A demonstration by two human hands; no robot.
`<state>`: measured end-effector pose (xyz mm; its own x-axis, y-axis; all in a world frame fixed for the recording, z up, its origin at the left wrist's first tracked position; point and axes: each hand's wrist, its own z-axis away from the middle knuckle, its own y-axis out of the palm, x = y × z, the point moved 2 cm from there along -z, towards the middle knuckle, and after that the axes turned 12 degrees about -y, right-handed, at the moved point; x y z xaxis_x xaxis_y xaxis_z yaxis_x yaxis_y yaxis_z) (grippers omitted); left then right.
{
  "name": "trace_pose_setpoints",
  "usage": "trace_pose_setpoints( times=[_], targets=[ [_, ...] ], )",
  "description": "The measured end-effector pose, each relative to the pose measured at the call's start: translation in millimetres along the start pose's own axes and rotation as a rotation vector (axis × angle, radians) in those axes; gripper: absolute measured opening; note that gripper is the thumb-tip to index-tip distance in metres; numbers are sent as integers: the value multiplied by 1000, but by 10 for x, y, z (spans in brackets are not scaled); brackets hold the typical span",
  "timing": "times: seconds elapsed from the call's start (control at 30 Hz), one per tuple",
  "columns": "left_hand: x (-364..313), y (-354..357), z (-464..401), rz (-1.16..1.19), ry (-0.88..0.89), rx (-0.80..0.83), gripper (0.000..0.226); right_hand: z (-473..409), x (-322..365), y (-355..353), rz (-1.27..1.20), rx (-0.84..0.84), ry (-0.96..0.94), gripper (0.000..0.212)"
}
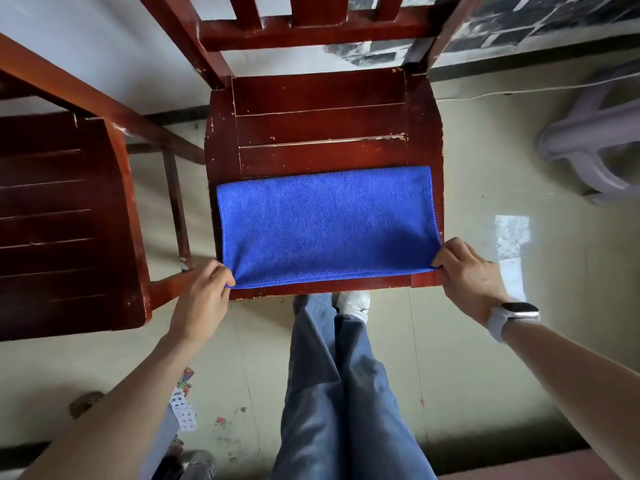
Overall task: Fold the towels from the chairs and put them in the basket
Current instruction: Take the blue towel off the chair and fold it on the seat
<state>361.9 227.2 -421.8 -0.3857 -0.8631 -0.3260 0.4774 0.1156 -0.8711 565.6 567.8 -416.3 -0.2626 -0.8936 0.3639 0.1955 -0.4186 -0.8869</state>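
Note:
A blue towel lies flat on the front half of a dark red wooden chair seat, folded into a wide rectangle. My left hand pinches the towel's near left corner at the seat's front edge. My right hand, with a white watch on the wrist, pinches the near right corner. Both near corners are lifted slightly off the seat. No basket is in view.
A second red wooden chair stands close on the left. A pale plastic stool lies at the right on the tiled floor. My legs and a white shoe are just below the seat. Playing cards lie on the floor at lower left.

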Motion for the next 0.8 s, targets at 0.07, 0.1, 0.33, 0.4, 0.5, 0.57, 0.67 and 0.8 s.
trace_pose_setpoints(
  times=[0.07,0.1,0.33,0.4,0.5,0.57,0.67,0.8],
  targets=[
    [-5,35,3,5,-4,-9,23,18,-6,48,-11,-5,18,15],
    [-9,50,5,9,-10,-14,23,25,-7,69,-20,-8,28,15],
    [0,1,18,38,-89,-120,22,57,38,19,-49,-153,-11,9],
    [-2,-26,37,21,-64,-144,22,75,55,-23,-30,-189,-65,7],
    [-6,-9,79,10,-32,-129,23,124,60,19,-37,-171,-85,8],
    [-5,44,97,-40,-30,-74,22,140,49,111,-46,-101,-57,20],
    [13,138,80,-121,-44,-4,17,95,21,234,-21,1,11,19],
    [41,160,87,-231,-6,22,16,66,23,308,27,38,-36,26]
  ],
)
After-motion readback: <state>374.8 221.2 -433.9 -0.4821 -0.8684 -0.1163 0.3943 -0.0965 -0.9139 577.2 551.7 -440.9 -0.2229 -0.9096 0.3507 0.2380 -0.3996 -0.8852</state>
